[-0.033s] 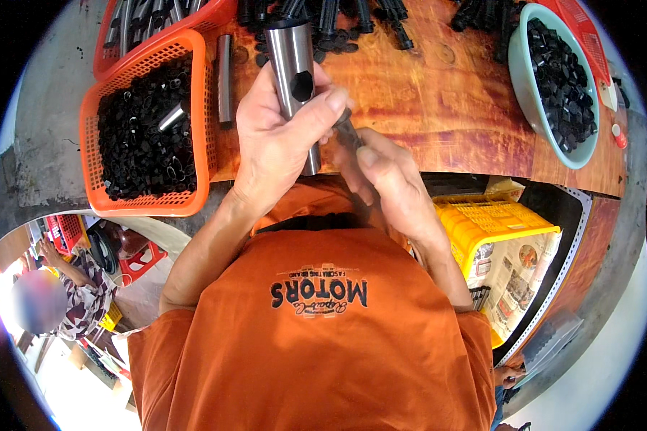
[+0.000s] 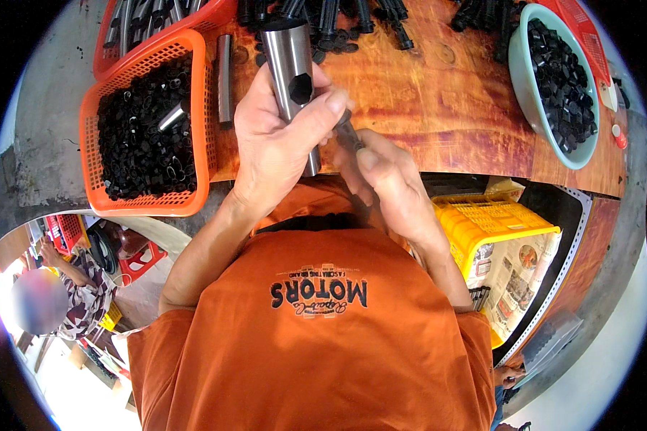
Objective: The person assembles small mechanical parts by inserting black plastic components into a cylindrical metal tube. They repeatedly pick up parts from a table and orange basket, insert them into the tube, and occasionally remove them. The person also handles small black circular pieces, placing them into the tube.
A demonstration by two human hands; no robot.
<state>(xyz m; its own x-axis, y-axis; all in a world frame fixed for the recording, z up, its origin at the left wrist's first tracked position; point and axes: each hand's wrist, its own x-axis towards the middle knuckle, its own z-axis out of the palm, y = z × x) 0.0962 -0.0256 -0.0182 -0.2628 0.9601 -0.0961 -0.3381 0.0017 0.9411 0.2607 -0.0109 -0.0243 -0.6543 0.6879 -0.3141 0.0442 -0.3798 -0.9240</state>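
Note:
My left hand is closed around a shiny metal tube above the table's near edge. The tube has a dark open top end and a dark hole in its side; its lower end shows below my fingers. Beside it on the right, my right hand grips a slim dark rod-like piece, held slanting with its upper end close to my left thumb. That piece is blurred, and whether it touches the tube cannot be made out. Another metal tube lies on the table to the left of my left hand.
An orange basket of small black parts stands left, a red basket of metal tubes behind it. Black rods lie at the back. A pale blue bowl of black pieces is right, above a yellow crate. A person is lower left.
The top of the metal tube has tipped very slightly left, my left hand with it. My right hand has hardly moved.

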